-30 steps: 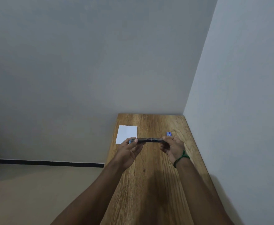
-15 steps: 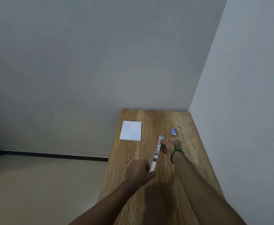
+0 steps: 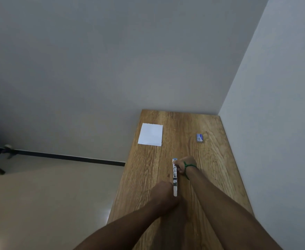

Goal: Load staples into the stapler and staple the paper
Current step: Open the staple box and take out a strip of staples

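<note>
A long metal stapler (image 3: 174, 177), opened out flat, runs lengthwise above the wooden table (image 3: 148, 177). My left hand (image 3: 163, 195) grips its near end. My right hand (image 3: 185, 164), with a green band at the wrist, holds its far end, where a small blue tip shows. A white sheet of paper (image 3: 150, 134) lies at the table's far left. A small blue staple box (image 3: 199, 138) sits at the far right.
The table stands in a corner, with a grey wall behind and a white wall (image 3: 274, 123) close along its right edge. Its left edge drops to a beige floor (image 3: 48, 204) with a dark skirting line.
The stapler has turned from crosswise to lengthwise. My left hand pulled back toward me with one end, and my right hand stayed at the far end.
</note>
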